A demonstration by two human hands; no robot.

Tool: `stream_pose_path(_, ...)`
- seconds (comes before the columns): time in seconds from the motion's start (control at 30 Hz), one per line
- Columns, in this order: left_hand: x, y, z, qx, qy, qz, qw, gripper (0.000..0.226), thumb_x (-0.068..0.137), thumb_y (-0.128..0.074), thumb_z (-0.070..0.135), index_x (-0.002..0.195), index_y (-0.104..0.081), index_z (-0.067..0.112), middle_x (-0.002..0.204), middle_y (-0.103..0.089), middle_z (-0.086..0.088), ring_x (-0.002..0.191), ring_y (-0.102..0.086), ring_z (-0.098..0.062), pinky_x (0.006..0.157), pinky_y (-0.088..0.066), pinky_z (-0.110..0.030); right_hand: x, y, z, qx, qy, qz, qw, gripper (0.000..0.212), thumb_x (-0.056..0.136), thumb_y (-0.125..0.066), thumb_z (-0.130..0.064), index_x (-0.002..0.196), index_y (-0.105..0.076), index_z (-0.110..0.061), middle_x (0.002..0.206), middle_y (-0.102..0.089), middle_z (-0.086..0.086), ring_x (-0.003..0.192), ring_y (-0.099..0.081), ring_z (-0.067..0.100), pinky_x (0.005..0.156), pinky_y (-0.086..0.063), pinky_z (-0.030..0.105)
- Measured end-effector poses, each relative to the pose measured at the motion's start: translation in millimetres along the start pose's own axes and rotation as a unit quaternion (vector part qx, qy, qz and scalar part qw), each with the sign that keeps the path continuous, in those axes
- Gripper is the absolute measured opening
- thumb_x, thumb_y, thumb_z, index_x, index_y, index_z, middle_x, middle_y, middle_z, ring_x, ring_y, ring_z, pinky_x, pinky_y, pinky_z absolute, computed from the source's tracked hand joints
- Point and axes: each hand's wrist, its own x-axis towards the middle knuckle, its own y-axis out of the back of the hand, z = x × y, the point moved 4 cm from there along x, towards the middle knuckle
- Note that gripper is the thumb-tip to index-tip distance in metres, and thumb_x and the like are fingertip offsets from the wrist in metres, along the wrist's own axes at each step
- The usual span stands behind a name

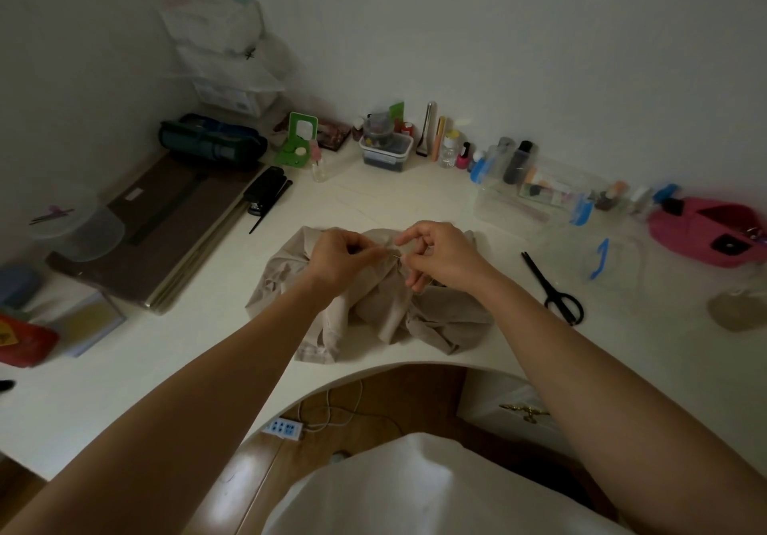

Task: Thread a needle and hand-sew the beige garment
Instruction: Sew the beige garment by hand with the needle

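The beige garment (pixel 373 310) lies crumpled on the white desk (pixel 174 372), near its curved front edge. Both hands hover over its far part, close together. My left hand (pixel 338 256) has its fingers curled and pinches a raised fold of the cloth. My right hand (pixel 436 254) pinches a thin needle (pixel 396 255) between thumb and forefinger, its tip meeting the fold held by the left hand. The thread is too fine to make out.
Black scissors (pixel 554 287) lie to the right of the garment. A clear plastic box (pixel 535 194) and a row of small bottles (pixel 456 153) line the back wall. A black stapler (pixel 265 188), a dark board (pixel 174 219) and a pink case (pixel 714 231) sit at the sides.
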Motion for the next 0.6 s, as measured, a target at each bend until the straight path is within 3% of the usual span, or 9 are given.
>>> stream_pose_path(0.1,-0.2,1.3,-0.3,0.008,0.000,-0.003,1.000,0.016,0.082,-0.074,0.028,0.080,-0.074,0.012,0.075,-0.067,-0.003,0.064,-0.054,-0.009,0.054,-0.043,-0.012,-0.9,-2.4,0.9,-0.003,-0.011,-0.034,0.999,0.042,0.094,-0.057,0.001,0.135,-0.054,-0.009,0.067,-0.071,0.002,0.066,-0.072,0.019,0.069,-0.060,0.029)
stream_pose_path(0.33,2.3,6.0,-4.7,0.012,0.013,0.017,1.000,0.018,0.086,-0.071,0.024,0.091,-0.073,0.006,0.091,-0.070,-0.018,0.074,-0.055,-0.019,0.060,-0.045,-0.020,-5.5,0.2,-1.8,0.033,-0.018,-0.042,0.998,0.028,0.096,-0.053,0.001,0.121,-0.064,-0.004,0.064,-0.070,0.004,0.062,-0.070,0.015,0.063,-0.058,0.023)
stream_pose_path(0.6,1.7,6.2,-3.1,-0.035,0.039,-0.027,0.998,0.016,0.089,-0.067,0.021,0.095,-0.073,0.009,0.091,-0.068,-0.004,0.080,-0.059,-0.010,0.068,-0.049,-0.017,-6.4,4.1,-4.6,0.082,-0.021,-0.054,0.995,0.024,0.092,-0.056,0.004,0.108,-0.068,-0.009,0.062,-0.071,0.005,0.059,-0.068,0.016,0.062,-0.058,0.025)
